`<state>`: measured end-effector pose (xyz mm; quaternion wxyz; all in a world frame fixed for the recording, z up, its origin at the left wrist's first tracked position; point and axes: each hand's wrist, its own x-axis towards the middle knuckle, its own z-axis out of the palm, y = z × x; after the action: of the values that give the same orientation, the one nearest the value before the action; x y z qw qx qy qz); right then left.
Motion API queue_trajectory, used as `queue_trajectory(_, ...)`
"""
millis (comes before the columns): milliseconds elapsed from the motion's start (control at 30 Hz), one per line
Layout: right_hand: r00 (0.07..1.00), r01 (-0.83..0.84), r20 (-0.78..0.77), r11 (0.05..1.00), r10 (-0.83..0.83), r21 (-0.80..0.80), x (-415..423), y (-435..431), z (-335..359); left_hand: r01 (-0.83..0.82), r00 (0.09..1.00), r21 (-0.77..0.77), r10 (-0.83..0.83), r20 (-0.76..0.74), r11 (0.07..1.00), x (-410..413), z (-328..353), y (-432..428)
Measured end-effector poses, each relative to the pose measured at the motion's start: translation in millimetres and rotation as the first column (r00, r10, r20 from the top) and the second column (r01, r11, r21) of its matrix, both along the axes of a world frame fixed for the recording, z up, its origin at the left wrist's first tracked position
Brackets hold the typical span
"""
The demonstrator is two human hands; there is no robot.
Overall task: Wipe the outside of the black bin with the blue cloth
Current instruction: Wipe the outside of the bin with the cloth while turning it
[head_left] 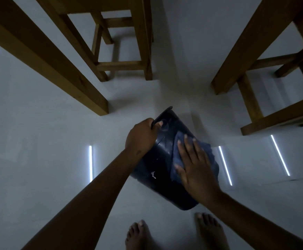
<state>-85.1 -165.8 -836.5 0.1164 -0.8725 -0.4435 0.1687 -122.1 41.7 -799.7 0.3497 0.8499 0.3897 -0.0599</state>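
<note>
While the black bin lies tilted on the pale floor between wooden chair legs, left hand closed on its rim — fingers curled tight, right hand spread flat, pressing the blue cloth against the bin's side — bare feet below.

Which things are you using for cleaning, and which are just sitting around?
Using: bin, cloth, left hand gripping the bin's rim, right hand flat on the cloth.
Sitting around: table leg, stools.
</note>
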Motion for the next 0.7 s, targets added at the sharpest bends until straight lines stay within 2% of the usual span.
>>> queue_trajectory(167,0.992,-0.119,0.045,0.993,0.118,0.022,-1,17,3,-0.002,1.0,0.009,0.002,0.01,1.0,-6,-1,1)
queue_trajectory(233,0.997,-0.065,-0.047,0.997,0.067,0.046,21,34,1,0.008,1.0,0.026,-0.009,0.012,1.0,-2,1,0)
queue_trajectory(333,0.979,0.102,-0.186,0.992,-0.087,0.072,33,26,-5,0.011,1.0,0.015,-0.011,-0.005,1.0,2,3,-2)
queue_trajectory(400,0.986,0.095,-0.142,0.995,-0.09,0.029,17,3,-3,-0.003,1.0,0.001,0.003,-0.007,1.0,0,2,-1)
queue_trajectory(500,0.998,-0.057,0.009,0.997,0.058,-0.055,-6,-13,0,-0.016,1.0,-0.016,0.016,-0.003,1.0,-4,-1,2)
queue_trajectory(567,0.994,-0.099,0.05,0.995,0.1,-0.019,-4,1,2,-0.004,1.0,-0.02,0.004,-0.018,1.0,-2,-2,2)
queue_trajectory(633,0.994,-0.106,0.028,0.994,0.106,0.018,7,17,2,0.011,1.0,-0.044,-0.011,-0.012,0.999,1,3,2)
queue_trajectory(700,0.995,-0.1,-0.017,0.994,0.1,0.036,24,22,1,0.033,0.999,-0.144,-0.028,0.039,0.989,-3,9,4)
